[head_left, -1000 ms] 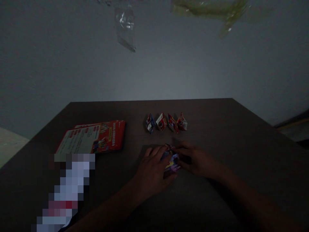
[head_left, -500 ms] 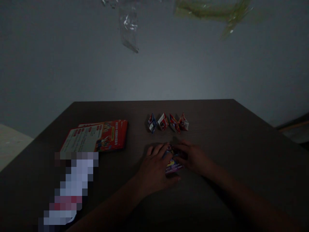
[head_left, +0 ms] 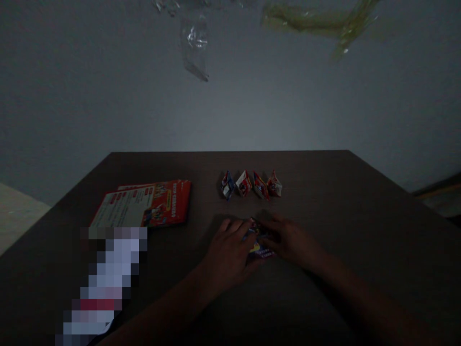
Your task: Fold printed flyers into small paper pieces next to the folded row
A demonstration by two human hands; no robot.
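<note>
Resting palm down, the left hand [head_left: 228,252] covers the left part of the sheet [head_left: 264,251], fingers extended and touching it, not clenched. The right hand [head_left: 290,238] is at the sheet's right part, thumb and fingers bent over it; whether it pinches the paper cannot be told. The sheet, printed purple and blue with a yellow patch, lies on the table [head_left: 324,185], partly hidden by both hands. Beyond the sheet, four folded papers [head_left: 260,186] stand in a row, near one another; the leftmost shows blue, the others red and white. Well left of the sheet and somewhat farther off lie red booklets [head_left: 176,204], overlapping. Nearer than these, also left of the sheet, is a pale strip [head_left: 115,274], masked by coarse blocks; its identity cannot be told.
</note>
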